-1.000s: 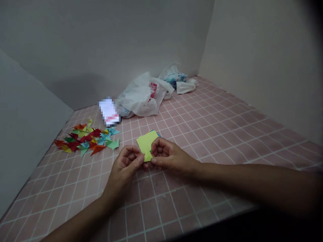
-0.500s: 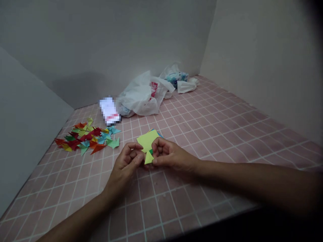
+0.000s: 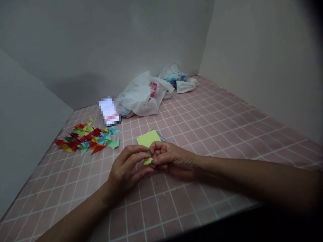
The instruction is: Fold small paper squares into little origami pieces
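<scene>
A small folded piece of yellow paper point(image 3: 147, 161) is held low in front of me, most of it hidden by fingers. My right hand point(image 3: 170, 158) pinches it from the right between thumb and bent fingers. From the other side my left hand point(image 3: 130, 164) curves around it, fingertips at its upper edge and thumb below. A bit of green shows beside the fingertips; I cannot tell whether it belongs to the folded piece or the sheets behind. Just beyond the hands lies a stack of square paper sheets point(image 3: 148, 137), yellow on top, with blue and pink edges showing.
Many-coloured folded paper pieces point(image 3: 88, 136) lie heaped at the left. Behind them rests a lit phone point(image 3: 109, 111), its screen blurred. A crumpled white plastic bag point(image 3: 141, 95) and a blue patterned packet point(image 3: 176, 79) sit near the back wall, on a pink checked tabletop point(image 3: 212, 124).
My left hand has shifted right and its fingers have closed over the folded paper, covering more of it. The right hand has moved slightly, uncovering more coloured edges of the stack.
</scene>
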`<state>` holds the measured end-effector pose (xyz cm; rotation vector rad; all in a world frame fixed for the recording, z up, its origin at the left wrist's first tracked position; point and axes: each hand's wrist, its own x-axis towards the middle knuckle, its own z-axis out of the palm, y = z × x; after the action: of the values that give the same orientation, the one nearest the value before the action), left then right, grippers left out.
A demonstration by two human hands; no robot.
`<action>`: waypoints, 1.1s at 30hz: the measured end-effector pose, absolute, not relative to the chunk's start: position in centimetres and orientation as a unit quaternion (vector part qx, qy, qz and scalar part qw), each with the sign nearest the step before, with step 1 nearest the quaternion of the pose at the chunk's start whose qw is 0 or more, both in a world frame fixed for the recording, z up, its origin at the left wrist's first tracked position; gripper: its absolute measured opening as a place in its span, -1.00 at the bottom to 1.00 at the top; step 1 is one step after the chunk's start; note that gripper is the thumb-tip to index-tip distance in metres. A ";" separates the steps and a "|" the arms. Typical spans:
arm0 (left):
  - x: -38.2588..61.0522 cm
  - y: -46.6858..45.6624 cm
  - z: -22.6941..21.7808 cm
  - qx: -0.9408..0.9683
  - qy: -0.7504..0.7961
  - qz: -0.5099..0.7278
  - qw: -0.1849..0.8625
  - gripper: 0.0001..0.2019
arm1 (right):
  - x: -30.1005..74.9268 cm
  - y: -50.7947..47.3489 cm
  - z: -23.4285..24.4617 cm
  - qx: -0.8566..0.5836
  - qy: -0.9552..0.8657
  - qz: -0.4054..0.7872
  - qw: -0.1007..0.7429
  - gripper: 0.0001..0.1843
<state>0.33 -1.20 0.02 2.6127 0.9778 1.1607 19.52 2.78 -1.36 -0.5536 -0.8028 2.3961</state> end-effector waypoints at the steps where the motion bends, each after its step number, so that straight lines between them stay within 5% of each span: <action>1: 0.3 -1.2 0.1 0.868 0.314 0.381 0.059 -0.77 | 19.6 2.7 -1.3 -0.205 -0.295 0.893 0.272 -0.67; 8: 0.1 -1.4 0.3 0.869 0.288 0.398 0.060 -0.82 | 19.8 2.7 -1.6 -0.154 -0.319 0.912 0.207 -0.68; 20: 1.8 -2.3 0.1 0.584 0.522 0.458 0.421 -0.87 | 19.9 2.5 -1.5 -0.258 -0.593 0.688 0.328 -0.75; 28: 1.9 -2.3 -0.9 0.608 0.513 0.464 0.389 -0.90 | 19.8 2.4 -1.8 -0.267 -0.539 0.732 0.319 -0.69; 33: 1.6 -2.2 -1.9 0.617 0.489 0.476 0.392 -0.73 | 19.8 2.4 -1.6 -0.271 -0.517 0.750 0.311 -0.65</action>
<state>1.62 -2.18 -1.94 1.5666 1.2423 1.2074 19.84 2.36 -1.58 -0.7158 -1.3656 1.9794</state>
